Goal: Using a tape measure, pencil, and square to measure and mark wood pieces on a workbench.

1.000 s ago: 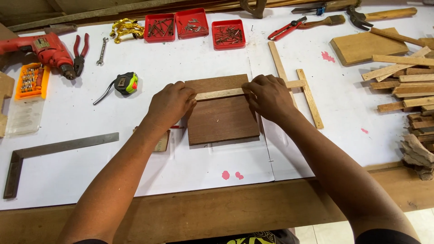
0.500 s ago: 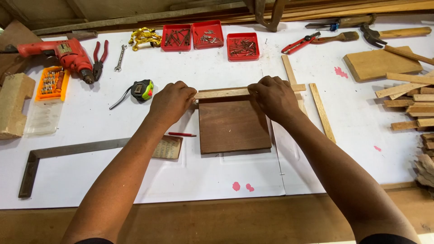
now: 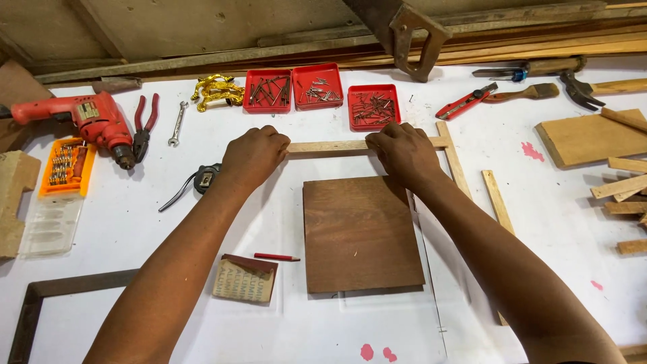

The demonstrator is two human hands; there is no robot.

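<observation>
Both hands on wood strip, counter top.
Left hand (image 3: 255,154) & right hand (image 3: 403,152) each clamped on an end of pale wood strip (image 3: 328,145), lying flat btwn them, just beyond dark wood panel (image 3: 360,232), not touching it; red trays (image 3: 374,106) behind.

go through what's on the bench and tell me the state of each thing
Left hand: gripping the strip's left end.
Right hand: gripping the strip.
Wooden strip: flat, above the panel.
Brown panel: flat, untouched.
Red trays: open, holding nails.
Red pencil: lying loose.
</observation>
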